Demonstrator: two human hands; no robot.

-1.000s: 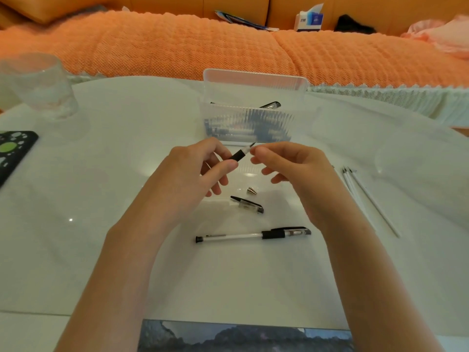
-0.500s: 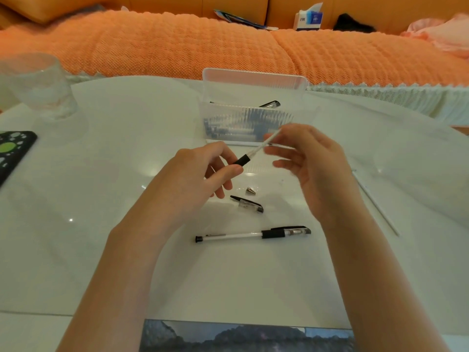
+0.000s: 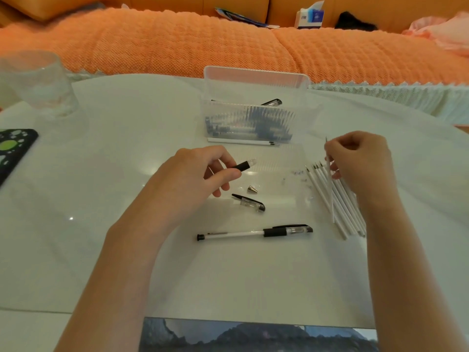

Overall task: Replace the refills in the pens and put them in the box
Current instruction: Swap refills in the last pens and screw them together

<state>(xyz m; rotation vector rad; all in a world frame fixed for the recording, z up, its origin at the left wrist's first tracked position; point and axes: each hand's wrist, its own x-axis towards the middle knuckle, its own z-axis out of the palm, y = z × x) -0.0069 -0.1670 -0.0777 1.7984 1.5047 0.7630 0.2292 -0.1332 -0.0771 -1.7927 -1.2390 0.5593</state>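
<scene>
My left hand (image 3: 195,174) grips an open pen barrel (image 3: 245,165) with a black grip, its front end pointing right. My right hand (image 3: 360,161) pinches a thin refill (image 3: 330,189), held above a row of several white refills (image 3: 337,204) lying on the table. A small metal pen tip (image 3: 252,189) and a clear-and-black cap (image 3: 250,202) lie between my hands. A whole capped pen (image 3: 253,233) lies nearer to me. The clear plastic box (image 3: 253,97) stands behind, with several pens inside. One refill (image 3: 241,141) lies along the box's front edge.
A drinking glass (image 3: 35,82) stands at the far left. A black phone case with green dots (image 3: 12,151) lies at the left edge. An orange sofa (image 3: 228,44) runs behind the white table (image 3: 114,148). A dark picture (image 3: 253,336) sits at the near edge.
My right hand pulled the refill out of the barrel and carried it right, over the row of refills. My left hand kept hold of the barrel.
</scene>
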